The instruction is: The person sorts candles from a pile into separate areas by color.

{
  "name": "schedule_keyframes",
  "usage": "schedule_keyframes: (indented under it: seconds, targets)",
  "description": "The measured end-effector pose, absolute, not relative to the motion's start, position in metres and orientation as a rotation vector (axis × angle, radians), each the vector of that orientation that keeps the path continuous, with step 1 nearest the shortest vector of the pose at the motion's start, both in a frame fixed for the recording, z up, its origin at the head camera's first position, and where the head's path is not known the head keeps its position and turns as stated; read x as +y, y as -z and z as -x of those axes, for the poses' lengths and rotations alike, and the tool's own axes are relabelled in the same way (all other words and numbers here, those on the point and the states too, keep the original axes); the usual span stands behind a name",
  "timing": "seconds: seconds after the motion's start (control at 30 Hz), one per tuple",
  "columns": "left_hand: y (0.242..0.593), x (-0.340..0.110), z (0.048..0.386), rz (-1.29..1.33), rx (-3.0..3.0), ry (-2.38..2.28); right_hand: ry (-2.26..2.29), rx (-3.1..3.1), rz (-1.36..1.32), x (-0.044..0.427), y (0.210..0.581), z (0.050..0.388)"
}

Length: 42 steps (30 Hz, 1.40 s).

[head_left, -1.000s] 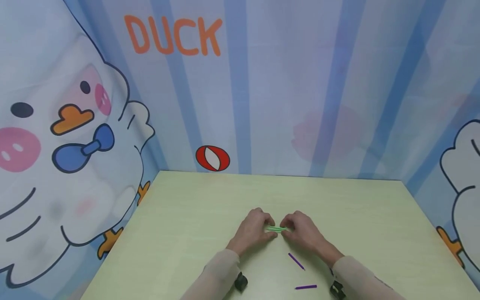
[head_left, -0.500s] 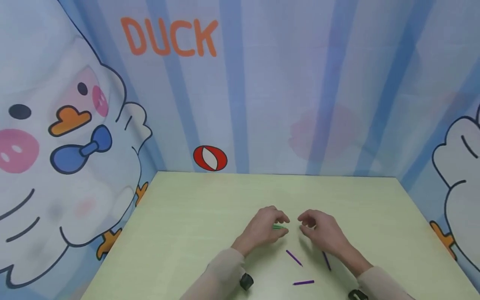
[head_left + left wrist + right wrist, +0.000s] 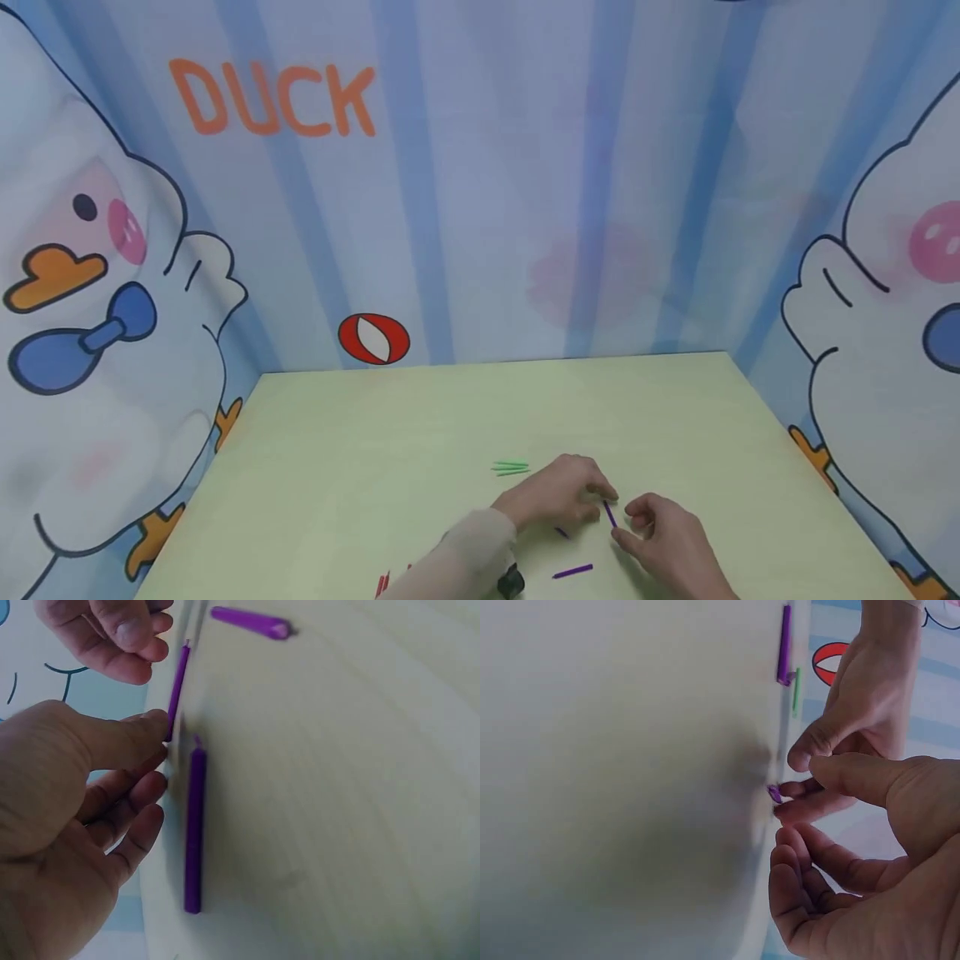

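My left hand (image 3: 566,487) reaches right and pinches one end of a thin purple candle (image 3: 178,690) between thumb and fingertips. Close by on the right, my right hand (image 3: 675,537) has its fingers loosely bent, near the candle's other end; in the left wrist view its fingertips look apart from the wick. A second purple candle (image 3: 573,571) lies nearer the person. Another purple candle (image 3: 561,532) shows partly from under the left hand. Several green candles (image 3: 510,468) lie side by side on the table, behind the left wrist.
Red candles (image 3: 382,583) lie at the table's front, partly hidden by the left sleeve (image 3: 465,554). The pale yellow table (image 3: 375,450) ends at a duck-printed cloth backdrop (image 3: 480,208). A black wrist device (image 3: 512,581) sits below the left wrist.
The green candles, earlier between both hands, now lie released on the table. My left hand has moved right and nearer, onto a purple candle. The head view has turned rightward.
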State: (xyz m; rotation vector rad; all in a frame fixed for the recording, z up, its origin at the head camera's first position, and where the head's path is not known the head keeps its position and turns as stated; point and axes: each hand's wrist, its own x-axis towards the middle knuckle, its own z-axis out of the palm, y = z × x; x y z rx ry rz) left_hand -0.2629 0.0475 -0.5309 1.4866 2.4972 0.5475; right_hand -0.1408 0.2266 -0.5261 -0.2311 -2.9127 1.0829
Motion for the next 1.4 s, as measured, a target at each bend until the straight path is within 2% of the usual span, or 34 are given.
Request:
schedule_keyframes:
  seconds: [0.2,0.6,0.87,1.1,1.4]
  targets:
    - [0.535,0.05,0.261,-1.497,2.478,-0.552,-1.134,-2.955,0.356,0.224,0.537,0.139]
    - [0.533,0.056,0.259,-1.478,2.427,-0.72,-1.172,-2.854,0.256,0.23,0.536,0.139]
    - [0.529,0.07,0.267,-1.546,2.439,-0.635,-1.165,-2.838,0.279,0.238,0.526,0.139]
    - [0.52,0.086,0.278,-1.612,2.435,-0.676,-1.134,-2.808,0.246,0.258,0.517,0.145]
    - [0.528,0.108,0.275,-1.515,2.393,-0.731,-1.123,-2.843,0.191,0.296,0.53,0.155]
